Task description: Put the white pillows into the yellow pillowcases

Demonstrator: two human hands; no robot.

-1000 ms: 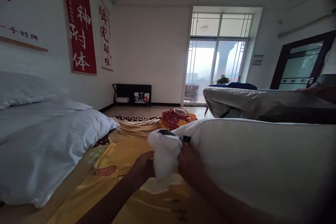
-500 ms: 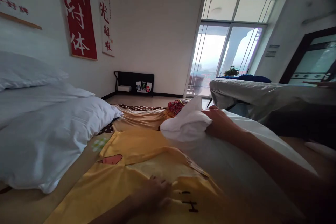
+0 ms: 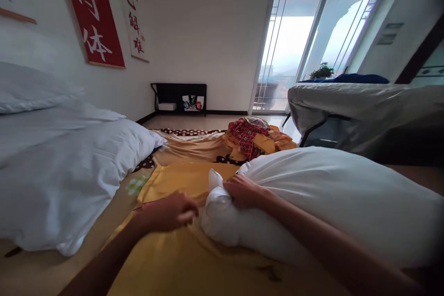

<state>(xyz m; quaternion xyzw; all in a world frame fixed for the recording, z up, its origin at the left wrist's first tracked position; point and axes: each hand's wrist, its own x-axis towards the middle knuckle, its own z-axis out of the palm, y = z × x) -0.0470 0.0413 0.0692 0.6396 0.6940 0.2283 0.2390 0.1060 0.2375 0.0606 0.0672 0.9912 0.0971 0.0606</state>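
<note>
My right hand (image 3: 244,189) is closed around a gathered corner of a plump white pillow (image 3: 322,180). The pillow's bunched end rests on a yellow pillowcase (image 3: 156,263) that is spread over the bed. Its opening is partly hidden beneath the pillow, so I cannot tell whether the corner is inside. My left hand (image 3: 168,212) hovers over the pillowcase, just left of the pillow's end. Those fingers are loosely bent and apart, slightly blurred, with nothing visible in them.
More white pillows (image 3: 69,175) are piled on the left. Crumpled red plaid and yellow cloth (image 3: 251,138) lies at the bed's far end. A plastic-covered table (image 3: 360,97) stands at the right, and a low black shelf (image 3: 166,92) by the far wall.
The pillow's corner, in my right hand, has come down and left onto the pillowcase. My left hand has let go of the yellow cloth and risen leftward. The view has tilted down.
</note>
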